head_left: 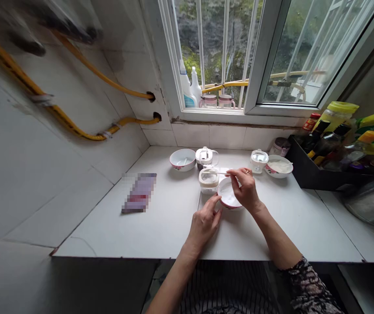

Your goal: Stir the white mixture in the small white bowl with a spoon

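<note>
My right hand (245, 187) pinches the handle of a small white spoon (222, 173), whose far end is over the open mouth of a clear seasoning jar (208, 185). Just right of that jar sits a white bowl (229, 194) with a reddish pattern outside, partly hidden by my right hand. My left hand (207, 219) grips the bowl's near left rim with thumb and fingers. Behind the jar is another seasoning jar (204, 157) with dark contents and a raised clear lid. What lies in the spoon's tip is too small to tell.
A white bowl (182, 160) stands at the back left. Toward the right are a lidded jar (259, 160) and a bowl of white contents (279, 167). A black bin of bottles (321, 168) and a glass pot (366, 207) stand farther right. A blurred purple item (139, 193) lies left.
</note>
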The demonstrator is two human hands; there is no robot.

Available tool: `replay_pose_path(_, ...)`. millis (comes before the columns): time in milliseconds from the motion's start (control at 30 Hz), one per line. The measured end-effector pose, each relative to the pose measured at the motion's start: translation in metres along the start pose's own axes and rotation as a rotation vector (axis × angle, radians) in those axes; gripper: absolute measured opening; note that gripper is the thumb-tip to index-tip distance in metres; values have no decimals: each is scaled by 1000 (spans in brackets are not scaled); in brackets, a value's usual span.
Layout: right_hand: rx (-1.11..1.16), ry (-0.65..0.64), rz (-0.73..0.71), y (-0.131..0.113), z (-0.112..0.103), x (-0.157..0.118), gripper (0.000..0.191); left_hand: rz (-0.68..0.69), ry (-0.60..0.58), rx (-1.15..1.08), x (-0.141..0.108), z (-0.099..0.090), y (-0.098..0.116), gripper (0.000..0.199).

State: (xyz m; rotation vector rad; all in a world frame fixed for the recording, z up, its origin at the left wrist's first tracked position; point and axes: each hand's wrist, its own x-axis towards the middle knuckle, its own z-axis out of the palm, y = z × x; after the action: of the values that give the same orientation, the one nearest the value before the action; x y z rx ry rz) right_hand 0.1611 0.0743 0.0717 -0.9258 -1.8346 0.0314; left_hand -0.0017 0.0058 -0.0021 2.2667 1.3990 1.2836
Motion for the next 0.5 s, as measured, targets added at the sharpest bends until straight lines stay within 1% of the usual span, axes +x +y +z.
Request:
replay_pose_path(67, 29, 89, 111, 6, -8, 1, 16, 4, 3, 1, 0, 0, 0, 38)
replay_pose_path(100, 46, 110, 180, 9, -13, 1, 15, 6, 4, 4, 0, 0, 0, 38)
replay_pose_path(167, 67, 83, 305, 17, -22, 2, 15, 10, 7, 15, 0, -1, 0, 38)
replay_pose_path(233, 75, 30, 374, 22, -28, 3, 14, 11, 8, 22, 0, -1, 0, 39)
replay_pose_path(333, 78, -40, 392, 25, -30, 3, 15, -2, -5, 22, 0, -2, 0, 40)
replay_pose_path(500, 58, -164, 344, 23, -24, 2, 16, -8, -1, 20, 0, -2, 0, 40)
